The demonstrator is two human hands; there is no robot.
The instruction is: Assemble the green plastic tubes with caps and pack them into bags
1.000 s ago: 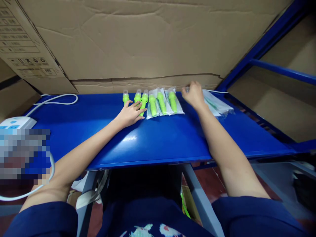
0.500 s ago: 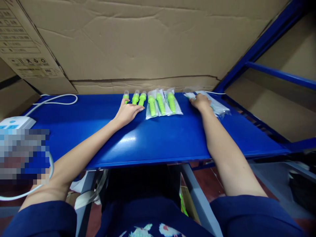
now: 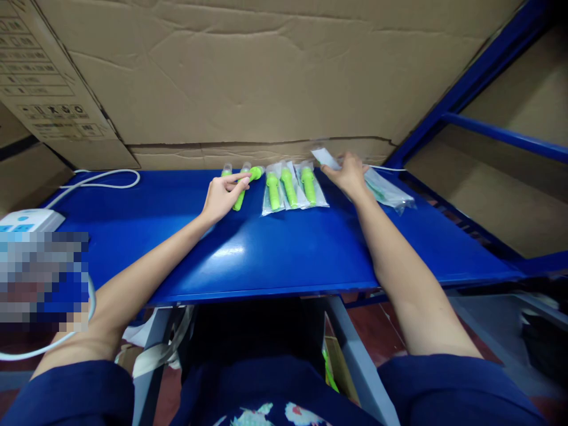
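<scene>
My left hand (image 3: 222, 198) is closed on a lime-green torch-shaped tube (image 3: 255, 173), its clear cap pointing right. Two more such tubes lie beside and partly behind that hand, one being the middle tube (image 3: 238, 201). To the right, three tubes in clear plastic bags (image 3: 288, 186) lie side by side. My right hand (image 3: 350, 176) pinches a clear plastic bag with a white panel (image 3: 326, 158), raised off the table at one end. Close to its wrist, more flat plastic bags (image 3: 390, 190) rest in a pile.
The blue table (image 3: 284, 254) backs onto a cardboard wall (image 3: 266, 77). A white power strip (image 3: 31, 220) with a white cable (image 3: 110, 179) sits at the left. Blue metal framing (image 3: 501, 136) bounds the right side.
My left hand has taken up the rightmost loose tube and tilted it sideways. My right hand has moved left, lifting a plastic bag from the pile.
</scene>
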